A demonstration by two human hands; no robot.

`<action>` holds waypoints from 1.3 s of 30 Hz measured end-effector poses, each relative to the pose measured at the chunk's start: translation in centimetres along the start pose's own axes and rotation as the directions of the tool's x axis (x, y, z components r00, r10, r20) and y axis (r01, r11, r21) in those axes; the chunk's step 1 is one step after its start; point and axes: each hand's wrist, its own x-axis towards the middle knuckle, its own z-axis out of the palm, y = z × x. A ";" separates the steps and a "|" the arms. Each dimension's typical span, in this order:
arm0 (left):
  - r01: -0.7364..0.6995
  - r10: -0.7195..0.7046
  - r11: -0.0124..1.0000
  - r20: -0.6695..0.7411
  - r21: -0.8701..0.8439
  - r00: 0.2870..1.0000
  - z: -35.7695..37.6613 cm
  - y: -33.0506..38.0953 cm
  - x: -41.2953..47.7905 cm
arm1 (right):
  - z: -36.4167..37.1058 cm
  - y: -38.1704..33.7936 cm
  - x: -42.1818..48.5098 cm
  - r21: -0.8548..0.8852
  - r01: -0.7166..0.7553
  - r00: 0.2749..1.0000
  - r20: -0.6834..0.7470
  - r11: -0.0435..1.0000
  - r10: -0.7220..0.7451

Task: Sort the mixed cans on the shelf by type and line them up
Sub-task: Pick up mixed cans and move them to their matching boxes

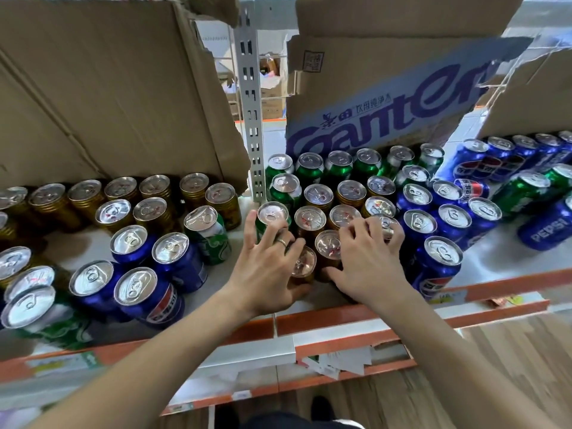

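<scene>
Both forearms were extended forward over the shelf (495, 255), where mixed cans stood upright in rows. The left hand (266, 261), fingers spread, was closed on a green can (272, 215) between thumb and forefinger, with its lower fingers laid over a gold can (305, 263) near the shelf's front edge. The right hand (368, 261) was arched, its fingertips hooked over the lid of a half-hidden can (387, 226). Blue cans (441, 258) stood just beside the right hand.
</scene>
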 end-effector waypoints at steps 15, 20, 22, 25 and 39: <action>0.258 -0.537 0.506 -0.066 -0.823 0.841 -7.2 -2.3 -2.7 | -4.8 1.4 1.7 0.716 0.171 0.985 -0.107 0.677 -0.135; 0.326 -0.735 0.416 -0.103 -0.849 0.670 -10.4 -4.3 -5.9 | -8.3 -0.4 4.1 0.795 0.300 0.943 -0.161 0.528 -0.292; 0.353 -0.768 0.425 -0.125 -0.834 0.628 -11.5 -4.9 -7.8 | -9.0 -2.2 4.7 0.808 0.324 0.921 -0.151 0.491 -0.359; 0.407 -0.803 0.426 -0.131 -0.808 0.581 -12.8 -6.3 -10.7 | -9.8 -5.4 5.1 0.824 0.355 0.889 -0.152 0.441 -0.433; 0.366 -0.767 0.518 -0.230 -0.773 0.599 -12.7 -23.9 -20.4 | -12.4 -24.4 6.5 0.821 0.373 0.898 -0.202 0.432 -0.392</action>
